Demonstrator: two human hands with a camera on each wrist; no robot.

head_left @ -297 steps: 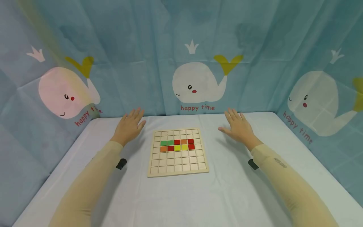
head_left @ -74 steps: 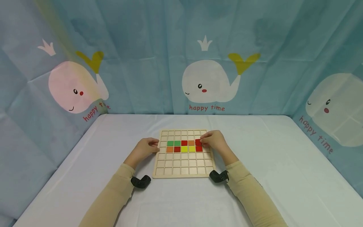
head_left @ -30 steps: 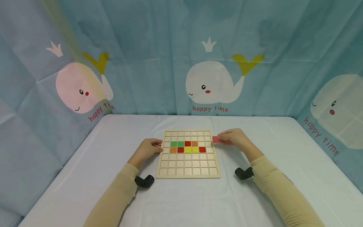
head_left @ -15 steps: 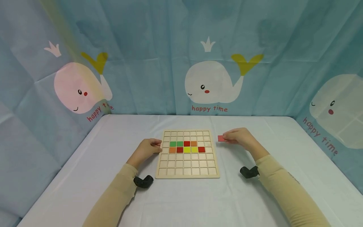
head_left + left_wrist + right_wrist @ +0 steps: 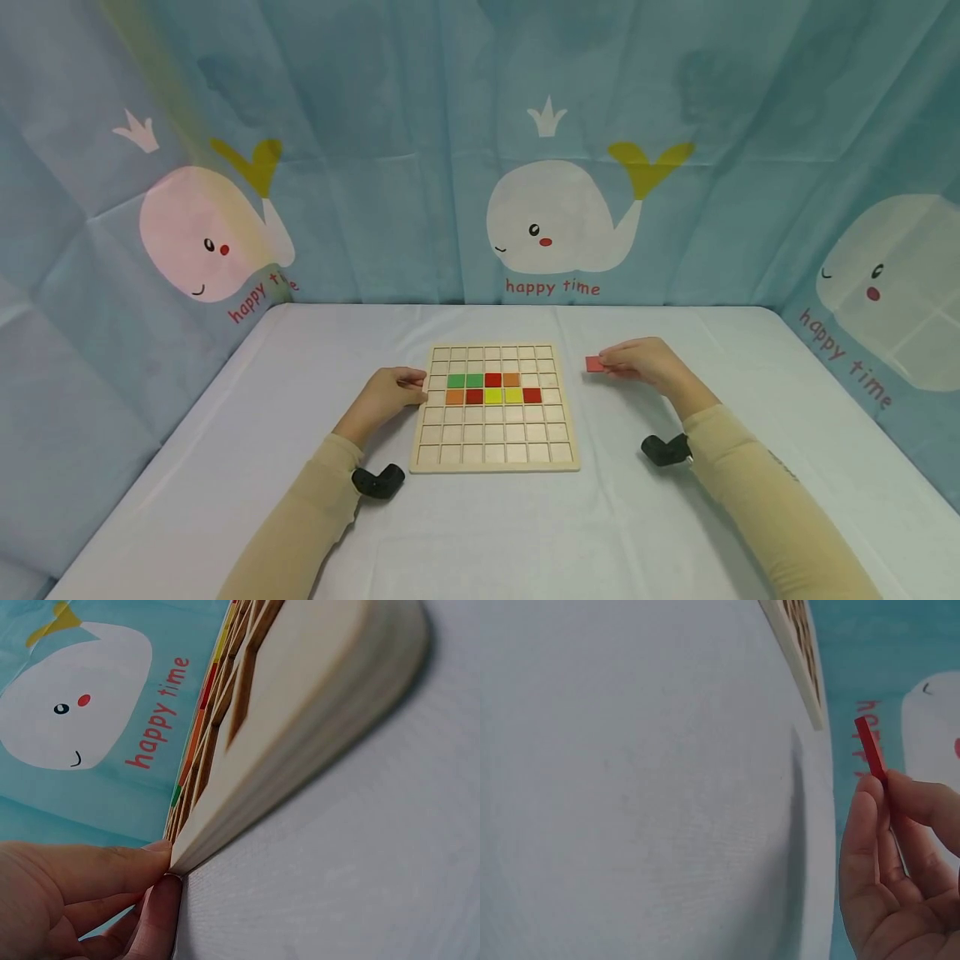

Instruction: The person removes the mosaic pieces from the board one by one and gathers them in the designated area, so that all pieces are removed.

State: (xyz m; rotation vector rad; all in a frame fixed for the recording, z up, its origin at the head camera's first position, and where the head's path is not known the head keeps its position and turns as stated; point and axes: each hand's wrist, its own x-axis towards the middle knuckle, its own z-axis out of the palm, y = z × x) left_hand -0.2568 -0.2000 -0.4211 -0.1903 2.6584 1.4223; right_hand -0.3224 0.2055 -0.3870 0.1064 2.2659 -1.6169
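The square wooden grid board (image 5: 495, 455) lies on the table, with several coloured tiles in two rows near its middle. My left hand (image 5: 384, 402) grips its left edge; in the left wrist view the thumb (image 5: 112, 871) sits at the rim with fingers curled below. Off the board's right side, my right hand (image 5: 647, 363) pinches a red square tile (image 5: 593, 364) between thumb and fingertips. The right wrist view shows this red tile (image 5: 871, 748) edge-on, raised above the cloth. At the upper row's right end, a bare cell shows above a red tile (image 5: 532, 396).
A white cloth (image 5: 480, 533) covers the table. Blue curtains with whale prints (image 5: 551, 217) stand behind and at both sides. A black device (image 5: 378, 482) is worn at the left wrist and another black device (image 5: 665, 450) at the right.
Both hands were open beside the board at first. My left hand then took its edge, while my right lifted the red tile from the upper row and carried it rightward off the board.
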